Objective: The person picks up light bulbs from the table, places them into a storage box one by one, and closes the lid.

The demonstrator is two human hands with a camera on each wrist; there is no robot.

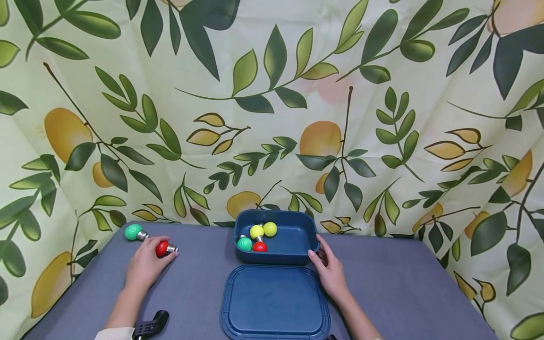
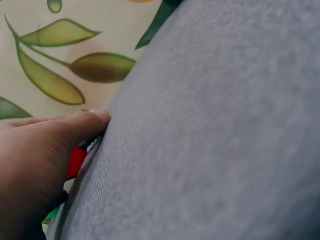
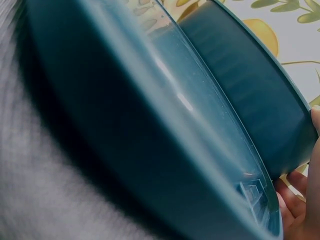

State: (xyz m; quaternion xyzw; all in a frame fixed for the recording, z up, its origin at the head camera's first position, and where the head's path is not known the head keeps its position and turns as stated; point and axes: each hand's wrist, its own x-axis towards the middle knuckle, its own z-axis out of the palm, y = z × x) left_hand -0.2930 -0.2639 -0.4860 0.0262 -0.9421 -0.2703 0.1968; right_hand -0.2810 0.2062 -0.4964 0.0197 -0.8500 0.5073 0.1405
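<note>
At the table's left, my left hand (image 1: 144, 264) pinches a red light bulb (image 1: 161, 249) between thumb and fingers, its metal base pointing right. The left wrist view shows only a bit of the red bulb (image 2: 76, 161) behind the thumb. A green light bulb (image 1: 133, 232) lies just beyond that hand. My right hand (image 1: 330, 271) holds the right front corner of a dark blue box (image 1: 297, 258), thumb at the front and fingers along the side. Inside the box's left part are two yellow bulbs (image 1: 269, 229), a green bulb (image 1: 244, 243) and a red bulb (image 1: 259, 246).
A dark blue lid (image 1: 276, 302) lies flat on the grey tablecloth (image 1: 191, 278), directly in front of the box. It fills much of the right wrist view. Behind the table hangs a leaf-patterned cloth (image 1: 272, 141).
</note>
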